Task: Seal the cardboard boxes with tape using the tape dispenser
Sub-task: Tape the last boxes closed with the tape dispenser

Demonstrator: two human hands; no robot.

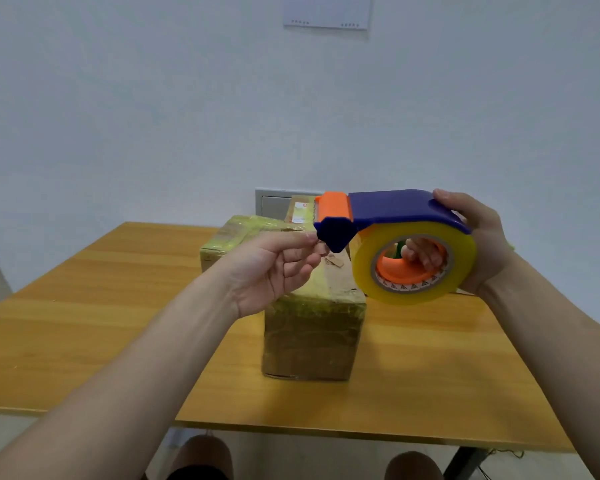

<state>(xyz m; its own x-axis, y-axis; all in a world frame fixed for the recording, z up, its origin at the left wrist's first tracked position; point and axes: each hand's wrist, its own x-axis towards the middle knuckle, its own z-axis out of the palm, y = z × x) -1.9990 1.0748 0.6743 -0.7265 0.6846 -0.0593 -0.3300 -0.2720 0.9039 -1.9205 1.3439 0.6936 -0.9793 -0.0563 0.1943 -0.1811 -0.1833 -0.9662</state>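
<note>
A cardboard box (312,334), wrapped in yellowish tape, stands on the wooden table (118,306). Above it I hold up a blue and orange tape dispenser (388,209) loaded with a yellow tape roll (364,268). My right hand (482,237) grips the dispenser from the right, with fingers through the roll's orange core. My left hand (274,265) is raised at the dispenser's front end, its thumb and fingertips pinched together right by the blue nose; whether tape is between them is too small to tell. A second box (300,209) shows behind the dispenser.
The table's near edge runs across the lower part of the view, with my knees (205,455) below it. A white wall stands close behind the table, with a grey panel (271,202) at table height and a paper sheet (326,12) high up.
</note>
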